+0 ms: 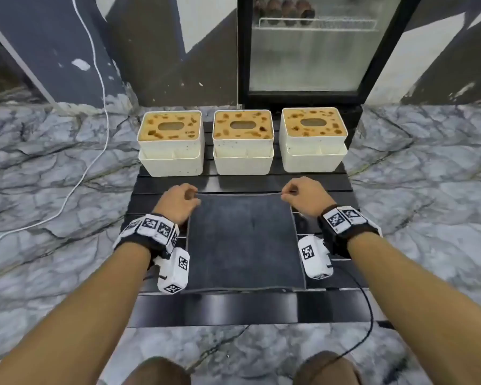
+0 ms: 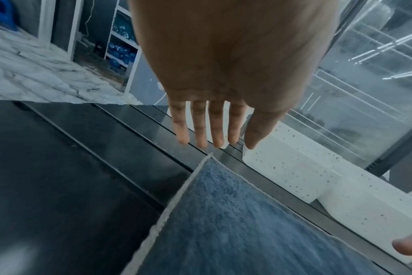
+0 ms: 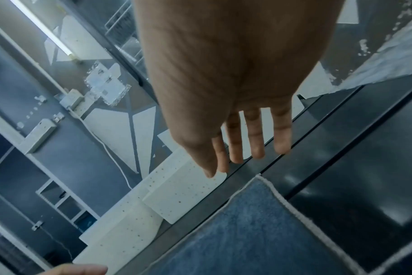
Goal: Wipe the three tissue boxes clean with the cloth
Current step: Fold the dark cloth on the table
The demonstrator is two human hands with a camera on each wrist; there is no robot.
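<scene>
Head view: cloth (image 1: 243, 240) flat on bench (image 1: 233, 307), just before three soiled tissue boxes (image 1: 242, 140). Left hand (image 1: 179, 202) and right hand (image 1: 303, 194) over far corners; wrist views show fingers straight, holding nothing. Advise pinching both corners evenly before lifting.

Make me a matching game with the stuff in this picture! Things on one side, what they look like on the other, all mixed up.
Things:
1. cloth
2. tissue box lids
3. table
4. fridge

Looks:
A. black slats
B. brown stains
C. glass door, behind the boxes
D. blue-grey, lying flat

Pairs: 1-D, 2-B, 3-A, 4-C
</scene>
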